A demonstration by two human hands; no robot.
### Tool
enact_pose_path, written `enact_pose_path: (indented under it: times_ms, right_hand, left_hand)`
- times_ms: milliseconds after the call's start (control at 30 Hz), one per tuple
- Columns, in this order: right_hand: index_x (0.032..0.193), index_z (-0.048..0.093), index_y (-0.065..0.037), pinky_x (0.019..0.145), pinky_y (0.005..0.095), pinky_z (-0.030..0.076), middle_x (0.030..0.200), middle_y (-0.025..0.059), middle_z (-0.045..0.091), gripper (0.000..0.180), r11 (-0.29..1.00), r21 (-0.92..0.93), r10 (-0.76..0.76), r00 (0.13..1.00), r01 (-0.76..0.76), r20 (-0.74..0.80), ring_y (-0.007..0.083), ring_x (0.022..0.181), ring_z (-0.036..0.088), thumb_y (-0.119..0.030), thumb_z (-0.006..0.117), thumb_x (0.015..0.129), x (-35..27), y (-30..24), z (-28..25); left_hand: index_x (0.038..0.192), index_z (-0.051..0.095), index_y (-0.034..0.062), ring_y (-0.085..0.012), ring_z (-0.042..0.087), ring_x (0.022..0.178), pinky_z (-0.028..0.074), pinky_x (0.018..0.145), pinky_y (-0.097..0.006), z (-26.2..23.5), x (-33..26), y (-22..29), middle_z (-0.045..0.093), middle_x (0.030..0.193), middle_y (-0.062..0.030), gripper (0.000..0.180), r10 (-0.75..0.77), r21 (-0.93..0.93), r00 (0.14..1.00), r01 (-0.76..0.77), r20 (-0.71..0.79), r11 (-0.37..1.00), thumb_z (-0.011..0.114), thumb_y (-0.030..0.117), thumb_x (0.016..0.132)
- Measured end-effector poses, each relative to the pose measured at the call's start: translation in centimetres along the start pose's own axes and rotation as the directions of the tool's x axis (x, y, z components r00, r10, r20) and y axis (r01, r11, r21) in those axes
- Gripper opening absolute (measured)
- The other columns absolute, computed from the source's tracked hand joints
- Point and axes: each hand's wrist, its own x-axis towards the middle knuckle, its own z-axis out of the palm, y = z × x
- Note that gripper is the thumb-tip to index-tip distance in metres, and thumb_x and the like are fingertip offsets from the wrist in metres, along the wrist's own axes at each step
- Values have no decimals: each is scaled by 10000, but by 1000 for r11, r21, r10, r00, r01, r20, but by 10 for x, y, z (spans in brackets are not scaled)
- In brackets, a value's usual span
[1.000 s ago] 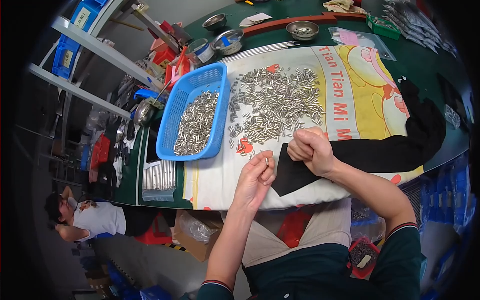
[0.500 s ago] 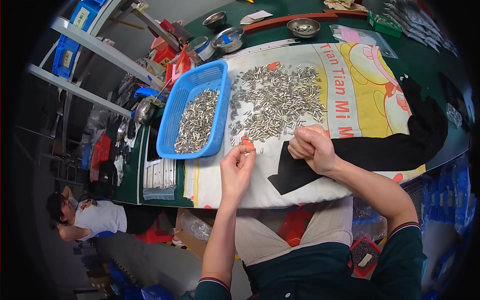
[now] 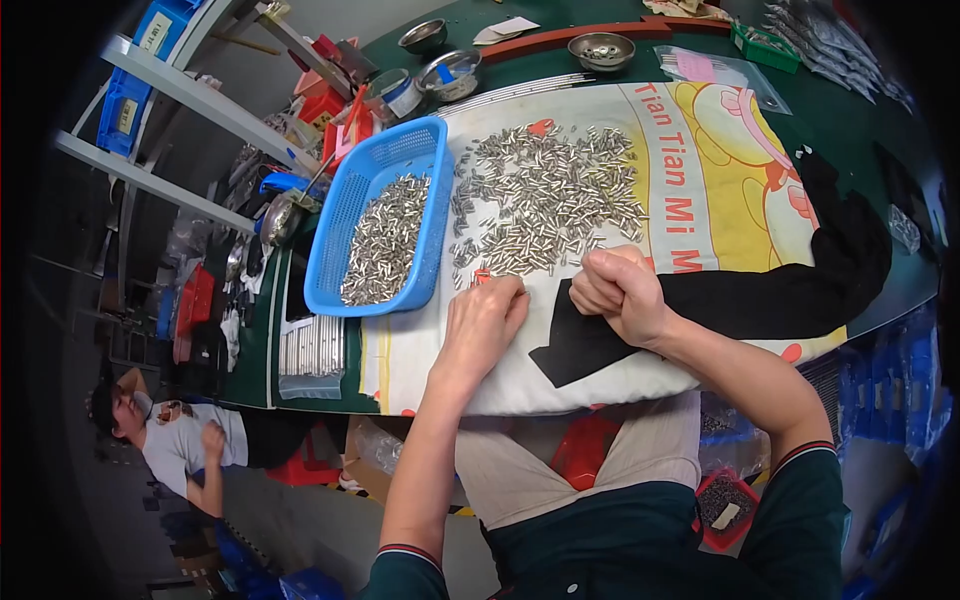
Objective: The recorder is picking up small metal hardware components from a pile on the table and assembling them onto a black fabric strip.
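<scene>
A wide spread of small silvery metal pins (image 3: 560, 195) lies on a printed cloth (image 3: 665, 210). At its near left edge is my left hand (image 3: 483, 322), back up and fingers curled under; what they hold, if anything, is hidden. Just beyond those fingers a small red piece (image 3: 482, 275) shows. My right hand (image 3: 622, 292) is closed in a fist, thumb on top, over a black fabric piece (image 3: 740, 305); its inside is hidden too. Left of the spread stands a blue plastic basket (image 3: 432, 215) with a heap of similar pins (image 3: 385, 245) in it.
Metal bowls (image 3: 601, 52) and a clear tub (image 3: 398, 95) stand along the far side of the table. Bagged rods (image 3: 313, 350) lie left of the cloth. A green tray (image 3: 765, 48) sits at far right. Another person (image 3: 185, 440) is off to the left.
My left hand has turned from a pinch with its fingertips showing to back up, fingers curled beneath. My right fist has stayed put. The other person's arm has come down.
</scene>
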Motion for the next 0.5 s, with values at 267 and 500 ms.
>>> enact_pose_path:
  times_ms: [267, 500]
  right_hand:
    - [479, 257, -92, 410, 256, 181, 415, -12, 232, 432, 1000, 11, -13, 1000, 13, 16, 91, 391, 195, -214, 374, 876, -3, 0, 1]
    - [480, 249, -102, 421, 260, 176, 416, -23, 205, 434, 999, 35, 11, 999, -13, 43, 95, 391, 172, -233, 372, 874, -6, 2, 3]
  left_hand:
    - [716, 559, -1, -289, 559, 543, 432, 495, -349, 11, -18, 45, 556, 609, -149, 53, -53, -196, 994, 71, 94, 978, 589, 42, 722]
    - [714, 599, -5, -278, 538, 502, 419, 480, -330, 17, -21, 44, 554, 605, -153, 33, -181, -326, 982, 187, 49, 927, 609, 20, 695]
